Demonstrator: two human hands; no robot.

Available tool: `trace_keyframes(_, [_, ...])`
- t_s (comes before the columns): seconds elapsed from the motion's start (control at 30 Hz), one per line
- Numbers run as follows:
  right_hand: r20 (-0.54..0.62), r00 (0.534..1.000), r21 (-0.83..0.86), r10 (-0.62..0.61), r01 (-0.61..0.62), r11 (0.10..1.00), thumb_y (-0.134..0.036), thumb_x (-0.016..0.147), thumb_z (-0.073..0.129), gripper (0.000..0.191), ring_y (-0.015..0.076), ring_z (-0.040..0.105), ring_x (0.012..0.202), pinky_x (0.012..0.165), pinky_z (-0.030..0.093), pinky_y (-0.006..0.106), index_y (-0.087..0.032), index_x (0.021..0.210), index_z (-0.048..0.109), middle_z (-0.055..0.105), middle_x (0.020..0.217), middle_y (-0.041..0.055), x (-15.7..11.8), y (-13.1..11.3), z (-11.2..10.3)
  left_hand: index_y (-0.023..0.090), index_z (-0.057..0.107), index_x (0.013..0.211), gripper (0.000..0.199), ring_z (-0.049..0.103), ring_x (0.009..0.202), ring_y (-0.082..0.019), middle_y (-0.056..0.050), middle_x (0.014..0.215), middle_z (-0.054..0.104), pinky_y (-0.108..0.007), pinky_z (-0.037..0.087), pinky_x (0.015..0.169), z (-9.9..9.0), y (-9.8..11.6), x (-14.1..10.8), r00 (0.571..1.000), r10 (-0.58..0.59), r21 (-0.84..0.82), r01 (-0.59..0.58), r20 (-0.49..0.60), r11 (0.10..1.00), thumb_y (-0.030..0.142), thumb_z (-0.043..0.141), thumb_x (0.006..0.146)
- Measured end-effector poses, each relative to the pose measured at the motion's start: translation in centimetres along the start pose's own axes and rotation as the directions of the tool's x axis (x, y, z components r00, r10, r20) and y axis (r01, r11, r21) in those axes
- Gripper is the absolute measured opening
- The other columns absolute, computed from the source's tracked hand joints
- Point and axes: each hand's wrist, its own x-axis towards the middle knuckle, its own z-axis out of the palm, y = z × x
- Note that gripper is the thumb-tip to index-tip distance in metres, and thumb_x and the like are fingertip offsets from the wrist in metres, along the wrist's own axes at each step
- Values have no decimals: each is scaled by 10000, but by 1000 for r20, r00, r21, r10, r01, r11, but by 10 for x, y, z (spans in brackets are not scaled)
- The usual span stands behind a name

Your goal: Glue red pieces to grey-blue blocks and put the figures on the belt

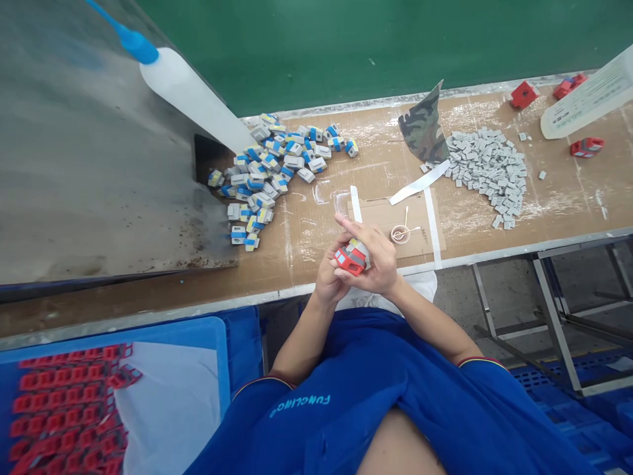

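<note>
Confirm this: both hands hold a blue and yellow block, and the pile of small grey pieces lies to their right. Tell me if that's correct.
Not quite: the head view shows the block held by the left hand and right hand is mainly red, not blue and yellow. The pile of small grey pieces does lie to their right.

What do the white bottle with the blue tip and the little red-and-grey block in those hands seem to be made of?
The white squeeze bottle looks like soft matte plastic, milky and faintly translucent, with a blue nozzle. The small red-and-grey block looks like hard moulded plastic, from its crisp edges and smooth faces, though the view leaves that open.
</note>
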Motion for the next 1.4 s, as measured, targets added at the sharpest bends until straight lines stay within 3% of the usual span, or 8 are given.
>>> trace_keyframes(0.1, [30, 999, 33, 18, -19, 999, -634, 1026, 617, 785, 288, 729, 1362, 1115, 639, 494, -187, 1640, 418, 730, 1472, 197, 2, -6, -4, 267, 832, 1069, 677, 726, 878, -193, -50, 1025, 768, -314, 612, 830, -5, 9, 5, 990, 124, 76, -129, 71, 989, 777, 920, 632])
trace_keyframes(0.2, [22, 1000, 108, 21, -23, 994, -578, 1043, 636, 754, 272, 714, 1377, 1150, 624, 480, -206, 1656, 405, 706, 1509, 180, 5, -13, -10, 266, 839, 1132, 650, 709, 893, -192, -63, 1024, 739, -300, 591, 814, -11, 22, 11, 935, 305, 194, -338, 182, 921, 761, 885, 713])
trace_keyframes(0.37, [26, 996, 94, 84, -86, 992, -533, 1060, 637, 638, 277, 714, 1352, 1082, 660, 478, -244, 1608, 483, 741, 1452, 154, 4, -17, -20, 272, 810, 1279, 538, 644, 849, -168, -71, 1054, 710, -277, 543, 732, -22, 46, 15, 785, 519, 468, -619, 339, 630, 622, 839, 871])
trace_keyframes(0.5, [38, 994, 122, 106, -110, 986, -473, 1076, 627, 587, 277, 695, 1341, 979, 693, 450, -255, 1604, 493, 727, 1445, 160, 0, -12, -24, 275, 761, 1373, 521, 637, 836, -176, -73, 1073, 717, -290, 551, 699, -23, 56, 14, 671, 596, 597, -715, 441, 364, 554, 798, 935])
trace_keyframes(0.57, [61, 992, 132, 114, -122, 984, -442, 1080, 625, 551, 277, 687, 1328, 965, 692, 445, -259, 1588, 519, 716, 1429, 159, -3, -8, -27, 267, 758, 1374, 530, 633, 813, -177, -73, 1058, 721, -292, 553, 677, -23, 58, 13, 646, 608, 632, -720, 461, 286, 570, 785, 940])
trace_keyframes(0.8, [137, 977, 121, 162, -179, 976, -474, 1091, 576, 530, 281, 681, 1219, 903, 679, 442, -267, 1576, 523, 673, 1360, 150, -4, -5, -30, 248, 786, 1320, 548, 627, 749, -170, -65, 1008, 733, -308, 577, 679, -21, 57, 6, 675, 599, 725, -654, 430, 216, 631, 771, 928])
trace_keyframes(0.93, [88, 988, 141, 129, -140, 980, -495, 1101, 544, 510, 266, 686, 1146, 854, 667, 412, -262, 1555, 529, 678, 1317, 144, -1, -11, -28, 259, 763, 1361, 544, 615, 736, -160, -58, 1014, 735, -302, 572, 691, -17, 53, 2, 656, 623, 695, -678, 426, 239, 621, 744, 955])
trace_keyframes(1.4, [16, 998, 45, 67, -68, 997, -506, 1101, 518, 486, 278, 724, 1019, 840, 668, 449, -266, 1518, 586, 751, 1187, 128, -7, -10, -26, 271, 776, 1311, 519, 513, 657, -148, -4, 813, 596, -291, 489, 619, -23, 42, -1, 689, 624, 673, -661, 369, 332, 632, 753, 938])
